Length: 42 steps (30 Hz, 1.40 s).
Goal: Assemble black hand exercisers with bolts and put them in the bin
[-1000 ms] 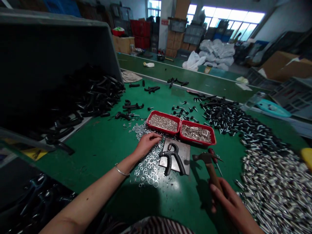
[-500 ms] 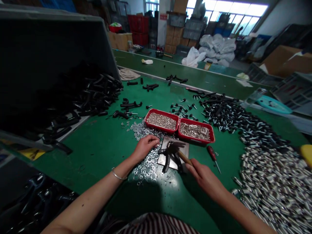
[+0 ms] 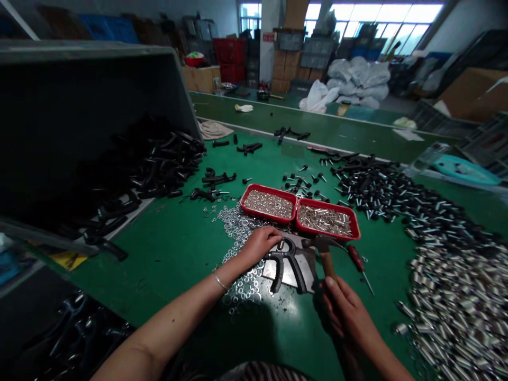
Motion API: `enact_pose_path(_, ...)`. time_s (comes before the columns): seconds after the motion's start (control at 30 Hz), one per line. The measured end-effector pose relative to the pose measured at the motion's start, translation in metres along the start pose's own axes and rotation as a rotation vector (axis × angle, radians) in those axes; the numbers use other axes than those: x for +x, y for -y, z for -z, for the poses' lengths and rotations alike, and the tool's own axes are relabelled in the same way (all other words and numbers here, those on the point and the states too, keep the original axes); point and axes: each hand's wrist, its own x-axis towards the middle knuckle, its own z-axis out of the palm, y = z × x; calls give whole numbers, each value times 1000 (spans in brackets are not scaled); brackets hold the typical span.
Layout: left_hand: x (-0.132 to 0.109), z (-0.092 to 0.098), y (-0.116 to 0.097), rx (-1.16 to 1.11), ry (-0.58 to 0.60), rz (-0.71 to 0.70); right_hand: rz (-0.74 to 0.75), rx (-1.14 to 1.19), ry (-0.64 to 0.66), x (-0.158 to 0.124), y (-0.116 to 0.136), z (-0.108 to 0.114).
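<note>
A black two-handled grip piece (image 3: pixel 290 264) lies on a metal plate (image 3: pixel 308 259), its legs pointing toward me. My left hand (image 3: pixel 260 244) is at the top left of this piece, fingers pinched together beside a small metal cylinder (image 3: pixel 281 244); whatever is between the fingertips is too small to make out. In my right hand (image 3: pixel 343 301) is the wooden handle of a hammer (image 3: pixel 326 259), its head raised just right of the black piece. Washers (image 3: pixel 238 233) are scattered left of the plate, partly under my left wrist.
Two red trays (image 3: pixel 328 219) of small metal parts stand behind the plate. A screwdriver (image 3: pixel 357 259) lies right of them. Silver cylinders (image 3: pixel 460 301) and black-headed bolts (image 3: pixel 377 190) are heaped at right. A large grey bin (image 3: pixel 178 90) holds black handles at left.
The hammer has moved right, off the black piece, together with my right hand. My left hand has come in to the top of the piece. The view has shifted slightly.
</note>
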Motion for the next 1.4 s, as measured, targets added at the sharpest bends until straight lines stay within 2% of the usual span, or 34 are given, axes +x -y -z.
enact_pose_path(0.13, 12, -10, 4, 87, -16, 4, -11, 226, -2, 0, -13, -8)
enact_pose_path(0.33, 13, -13, 3, 192, 5, -1, -2, 250, 14, 12, -20, -5)
enact_pose_path(0.4, 11, -14, 5, 296, 12, -58, 10, 232, 19, 11, -20, -5)
enact_pose_path(0.5, 9, -16, 10, 570, 46, -265, 42, 178, 11, 6, -17, -7)
enact_pose_path(0.57, 10, -17, 14, 720, 78, -396, 59, 103, 8, 4, -13, -5)
enact_pose_path(0.63, 10, -17, 15, 764, 104, -446, 91, -32, 9, 4, -7, 1)
enact_pose_path(0.73, 3, -14, 9, 700, 64, -364, 205, -366, -1, 8, 12, 13)
enact_pose_path(0.8, -9, -10, 2, 640, -29, -287, 287, -583, 15, 9, 32, 18)
enact_pose_path(0.87, -26, -7, -5, 597, -97, -271, 367, -720, 32, 10, 53, 17)
enact_pose_path(0.93, -42, -6, -8, 584, -65, -330, 462, -795, -16, 12, 69, 10)
enact_pose_path(1.0, -55, -8, -8, 604, 18, -417, 515, -883, -67, 18, 77, 1)
enact_pose_path(1.1, -61, -13, -2, 659, 76, -466, 433, -1054, 9, 35, 77, -10)
enact_pose_path(1.2, -60, -16, 1, 671, 85, -451, 409, -1076, 113, 49, 77, -12)
enact_pose_path(1.33, -58, -12, -5, 614, 75, -424, 432, -1137, 42, 52, 79, -9)
enact_pose_path(1.4, -61, -7, -10, 581, 43, -378, 400, -1157, 69, 47, 77, -5)
